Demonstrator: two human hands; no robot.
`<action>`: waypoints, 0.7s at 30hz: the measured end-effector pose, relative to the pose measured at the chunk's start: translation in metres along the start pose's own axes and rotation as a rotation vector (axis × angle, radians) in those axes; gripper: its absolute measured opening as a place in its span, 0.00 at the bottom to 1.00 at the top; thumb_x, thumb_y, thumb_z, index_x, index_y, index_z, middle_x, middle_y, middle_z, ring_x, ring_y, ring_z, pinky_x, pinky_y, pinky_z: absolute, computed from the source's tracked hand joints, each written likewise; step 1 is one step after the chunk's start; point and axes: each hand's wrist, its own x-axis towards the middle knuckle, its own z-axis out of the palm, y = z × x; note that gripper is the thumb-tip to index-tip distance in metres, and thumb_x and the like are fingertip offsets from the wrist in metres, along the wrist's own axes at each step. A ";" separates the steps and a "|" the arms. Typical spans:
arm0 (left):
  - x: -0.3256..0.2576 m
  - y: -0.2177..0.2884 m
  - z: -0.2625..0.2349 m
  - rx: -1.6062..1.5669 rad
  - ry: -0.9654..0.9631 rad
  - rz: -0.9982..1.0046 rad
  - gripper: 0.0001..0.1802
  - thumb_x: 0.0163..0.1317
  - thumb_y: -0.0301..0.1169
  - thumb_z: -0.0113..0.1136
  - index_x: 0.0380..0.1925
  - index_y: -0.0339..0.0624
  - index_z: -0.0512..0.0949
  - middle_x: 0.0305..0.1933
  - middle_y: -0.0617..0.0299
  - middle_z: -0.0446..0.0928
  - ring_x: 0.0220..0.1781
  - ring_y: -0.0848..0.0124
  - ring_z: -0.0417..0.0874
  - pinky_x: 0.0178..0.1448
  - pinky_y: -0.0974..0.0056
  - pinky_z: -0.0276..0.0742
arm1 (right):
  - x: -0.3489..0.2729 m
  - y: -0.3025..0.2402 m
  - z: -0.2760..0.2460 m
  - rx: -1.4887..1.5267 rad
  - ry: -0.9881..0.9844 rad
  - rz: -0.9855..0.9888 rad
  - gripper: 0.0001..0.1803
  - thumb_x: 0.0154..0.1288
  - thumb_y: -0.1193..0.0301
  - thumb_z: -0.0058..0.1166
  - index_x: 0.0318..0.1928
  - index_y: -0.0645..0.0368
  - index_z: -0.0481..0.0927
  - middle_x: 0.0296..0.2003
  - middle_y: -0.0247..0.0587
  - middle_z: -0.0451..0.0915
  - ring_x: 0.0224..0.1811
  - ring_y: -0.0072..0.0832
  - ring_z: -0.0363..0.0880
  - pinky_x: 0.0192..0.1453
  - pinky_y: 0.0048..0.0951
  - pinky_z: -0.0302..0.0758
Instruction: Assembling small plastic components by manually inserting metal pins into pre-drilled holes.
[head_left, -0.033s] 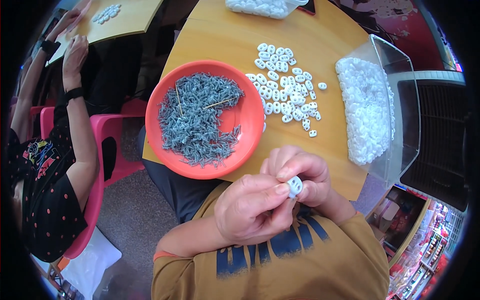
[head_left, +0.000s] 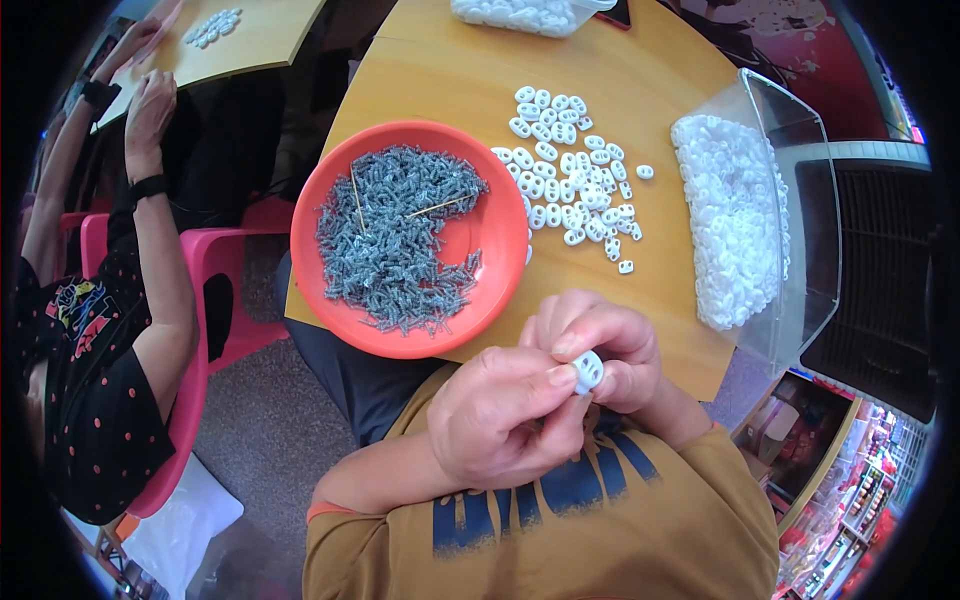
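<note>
Both hands on one white toggle

Right now I see my left hand [head_left: 500, 415] and right hand [head_left: 600, 350] meeting in one grip, each pinching the small white two-hole toggle [head_left: 588, 371] between thumb and fingers. Just beyond the grip sits the orange bowl [head_left: 500, 240] of grey springs [head_left: 395, 235]; farther out on the tabletop [head_left: 440, 70] lie loose white toggles [head_left: 575, 180], with a clear bin [head_left: 790, 130] to their right.

Red bowl [head_left: 500, 250] blocks table edge.

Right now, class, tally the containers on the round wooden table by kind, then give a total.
Round orange plastic bowl of small grey springs: 1
Clear plastic tub of white plastic pieces: 1
Clear plastic container at the far edge: 1
Total: 3
</note>
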 end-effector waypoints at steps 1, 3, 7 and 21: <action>-0.001 0.000 -0.001 0.006 0.015 -0.062 0.21 0.43 0.16 0.62 0.40 0.37 0.70 0.32 0.54 0.73 0.23 0.68 0.77 0.23 0.70 0.71 | 0.001 0.000 0.000 0.008 0.018 0.018 0.17 0.59 0.65 0.51 0.45 0.63 0.73 0.30 0.36 0.69 0.31 0.26 0.67 0.37 0.31 0.66; 0.002 0.001 -0.004 -0.009 0.028 -0.149 0.19 0.44 0.16 0.61 0.38 0.37 0.70 0.31 0.53 0.74 0.25 0.71 0.78 0.26 0.71 0.73 | 0.002 -0.004 -0.001 0.000 0.076 0.104 0.17 0.59 0.65 0.51 0.43 0.65 0.73 0.31 0.39 0.70 0.32 0.27 0.68 0.39 0.31 0.67; 0.005 -0.002 -0.003 -0.143 0.061 -0.201 0.19 0.44 0.14 0.59 0.38 0.36 0.70 0.32 0.53 0.74 0.26 0.72 0.78 0.27 0.71 0.73 | 0.007 -0.008 -0.003 0.025 0.049 0.117 0.17 0.61 0.69 0.49 0.48 0.66 0.72 0.37 0.38 0.70 0.36 0.21 0.68 0.42 0.22 0.65; 0.018 -0.007 -0.003 -0.060 -0.045 -0.137 0.19 0.46 0.17 0.60 0.41 0.35 0.69 0.37 0.54 0.72 0.35 0.70 0.75 0.36 0.71 0.71 | 0.013 -0.022 -0.016 -0.101 0.015 -0.031 0.18 0.54 0.75 0.55 0.47 0.66 0.74 0.35 0.40 0.74 0.36 0.25 0.71 0.41 0.24 0.67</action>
